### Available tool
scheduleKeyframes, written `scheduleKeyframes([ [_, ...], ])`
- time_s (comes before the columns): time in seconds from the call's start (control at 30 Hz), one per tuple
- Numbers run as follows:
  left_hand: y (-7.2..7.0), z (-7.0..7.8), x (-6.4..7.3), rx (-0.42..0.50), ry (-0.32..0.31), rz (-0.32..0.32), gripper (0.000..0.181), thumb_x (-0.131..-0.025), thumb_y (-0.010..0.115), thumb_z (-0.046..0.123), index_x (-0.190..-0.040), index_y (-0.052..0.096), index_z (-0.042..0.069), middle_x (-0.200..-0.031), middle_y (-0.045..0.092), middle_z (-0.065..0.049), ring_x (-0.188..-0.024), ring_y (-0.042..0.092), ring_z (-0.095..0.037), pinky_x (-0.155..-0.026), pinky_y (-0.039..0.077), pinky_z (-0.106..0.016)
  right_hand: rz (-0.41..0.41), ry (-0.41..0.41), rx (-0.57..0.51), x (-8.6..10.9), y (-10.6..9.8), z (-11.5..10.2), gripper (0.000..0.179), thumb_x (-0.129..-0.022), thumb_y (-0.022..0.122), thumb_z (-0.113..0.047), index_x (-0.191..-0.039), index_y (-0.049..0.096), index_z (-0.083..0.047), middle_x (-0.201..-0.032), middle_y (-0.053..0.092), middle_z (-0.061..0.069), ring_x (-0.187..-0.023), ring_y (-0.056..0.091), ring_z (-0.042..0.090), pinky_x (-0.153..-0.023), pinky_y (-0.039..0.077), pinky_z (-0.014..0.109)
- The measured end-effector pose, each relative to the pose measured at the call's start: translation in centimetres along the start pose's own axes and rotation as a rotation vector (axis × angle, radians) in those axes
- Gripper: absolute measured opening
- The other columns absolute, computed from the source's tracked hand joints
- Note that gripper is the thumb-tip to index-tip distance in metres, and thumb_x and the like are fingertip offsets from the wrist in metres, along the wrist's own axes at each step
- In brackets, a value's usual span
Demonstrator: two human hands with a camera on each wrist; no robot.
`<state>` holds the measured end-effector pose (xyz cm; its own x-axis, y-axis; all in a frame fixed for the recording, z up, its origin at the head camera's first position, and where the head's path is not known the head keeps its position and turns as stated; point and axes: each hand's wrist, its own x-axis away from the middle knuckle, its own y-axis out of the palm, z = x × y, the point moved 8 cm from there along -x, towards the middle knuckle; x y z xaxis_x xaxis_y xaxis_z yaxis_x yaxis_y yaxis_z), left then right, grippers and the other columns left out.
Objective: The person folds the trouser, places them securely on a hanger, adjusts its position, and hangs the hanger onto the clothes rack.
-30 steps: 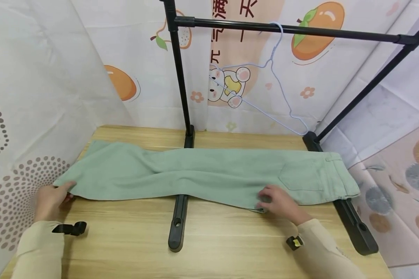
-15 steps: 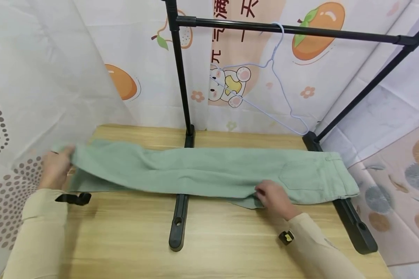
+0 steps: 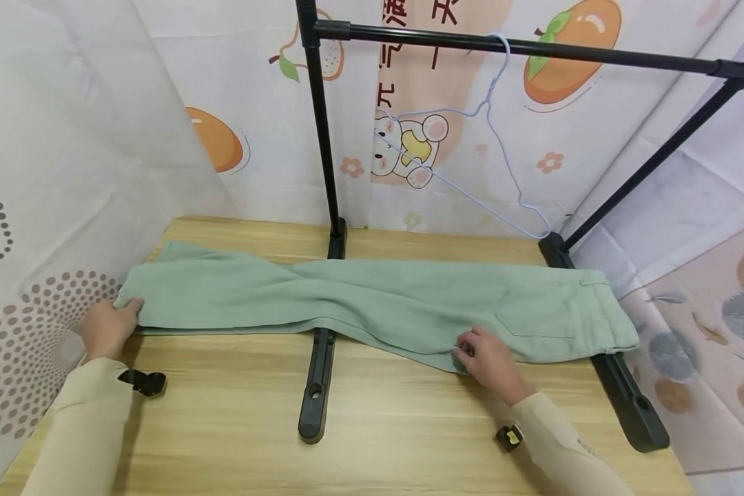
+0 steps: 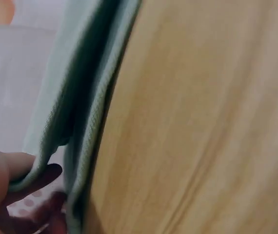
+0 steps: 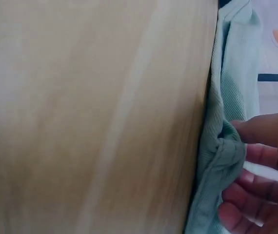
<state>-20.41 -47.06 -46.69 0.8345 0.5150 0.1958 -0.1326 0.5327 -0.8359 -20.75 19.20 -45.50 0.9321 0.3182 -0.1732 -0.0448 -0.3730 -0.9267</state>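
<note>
Pale green twill trousers (image 3: 378,303) lie lengthwise across a light wood-grain table (image 3: 223,413), one leg over the other, with the waistband at the person's right and the hems at the left. A stitched patch pocket (image 3: 536,313) faces up beside the waistband. Creases run along the middle of the legs. At the far left corner, underlying fabric projects past the upper layer.

The left hand (image 3: 107,329) grasps the trousers at the hem end. In the left wrist view, the edge of the upper layer is pinched between thumb and finger, with a gap between it and the layer below. The right hand (image 3: 490,362) grasps the near edge just left of the pocket; in the right wrist view, thumb and fingers hold a raised, seamed fold.

Cream long sleeves (image 3: 80,427) cover both forearms. A black fitting (image 3: 142,381) sits at the left wrist.

A black tubular rack (image 3: 409,36) stands on the table. Its left foot (image 3: 313,417) passes beneath the trousers near mid-length; its right foot (image 3: 647,430) passes beneath the waistband end. A light blue wire hanger (image 3: 488,102) hangs by its hook from the horizontal bar. Behind the rack is a white curtain (image 3: 273,151) with printed orange fruit.
</note>
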Motion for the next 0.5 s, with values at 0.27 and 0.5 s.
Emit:
scheduleKeyframes([
  [0.27,0.1,-0.3,0.9,-0.061,0.03,-0.05,0.059,-0.098,0.046,0.038,-0.104,0.052,-0.02,-0.095,0.052,-0.041,-0.084,0.052,-0.048,-0.07,0.044,-0.053,-0.172,0.15,0.08,2.1,0.3,1.6,0.043,-0.077,0.081,-0.039,-0.092,0.054,-0.008,-0.064,0.051,0.0,-0.054,0.043,0.014,-0.05,0.037,0.029],
  [0.5,1.5,-1.2,1.3,0.19,-0.105,-0.219,0.06,-0.098,0.046,0.042,-0.104,0.052,-0.018,-0.061,0.061,-0.001,-0.058,0.061,-0.016,-0.054,0.05,-0.026,-0.123,0.133,0.043,2.4,0.6,0.8,0.026,-0.084,0.072,-0.015,-0.096,0.051,-0.007,-0.055,0.042,-0.003,-0.048,0.037,0.011,-0.045,0.03,0.026],
])
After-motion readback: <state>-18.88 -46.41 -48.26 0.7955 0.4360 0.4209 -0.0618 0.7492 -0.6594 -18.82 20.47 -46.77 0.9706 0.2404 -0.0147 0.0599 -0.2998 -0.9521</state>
